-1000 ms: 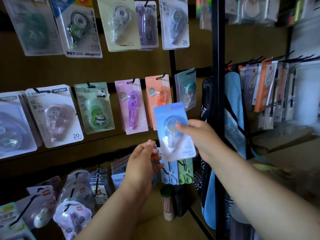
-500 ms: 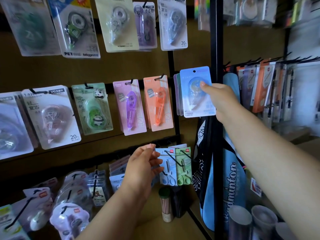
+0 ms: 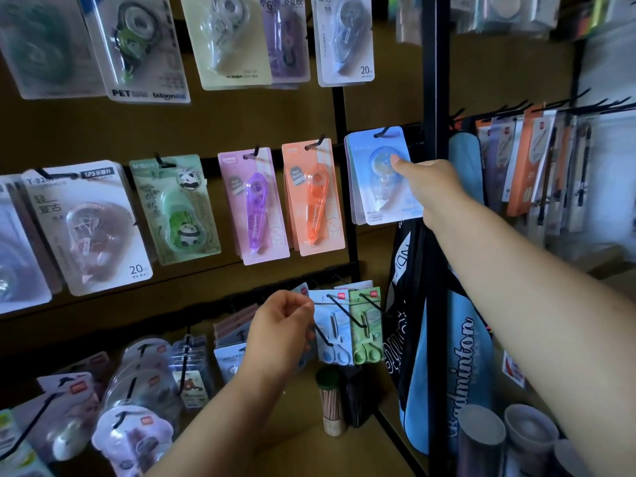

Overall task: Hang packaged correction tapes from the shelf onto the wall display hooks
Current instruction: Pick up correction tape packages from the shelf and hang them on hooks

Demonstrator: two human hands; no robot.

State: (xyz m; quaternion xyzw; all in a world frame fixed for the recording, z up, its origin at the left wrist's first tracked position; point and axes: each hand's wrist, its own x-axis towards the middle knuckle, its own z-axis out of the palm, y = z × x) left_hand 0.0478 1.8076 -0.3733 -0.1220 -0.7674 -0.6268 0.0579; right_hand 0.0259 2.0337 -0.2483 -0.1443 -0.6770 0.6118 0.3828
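Note:
My right hand grips a blue packaged correction tape, thumb on its clear blister. The pack's top hole sits over the black hook at the right end of the middle row, in front of similar packs. To its left hang an orange pack, a purple pack and a green panda pack. My left hand hovers lower, fingers loosely curled with nothing in them, just left of the scissors packs.
A black upright post stands right beside the blue pack. A blue badminton bag hangs behind it. Pen packs fill hooks at the right. A tube of pencils and grey cups stand on the shelf below.
My right hand carried the blue pack up and to the right, then set its hole onto the hook. My left hand stayed low and curled its fingers.

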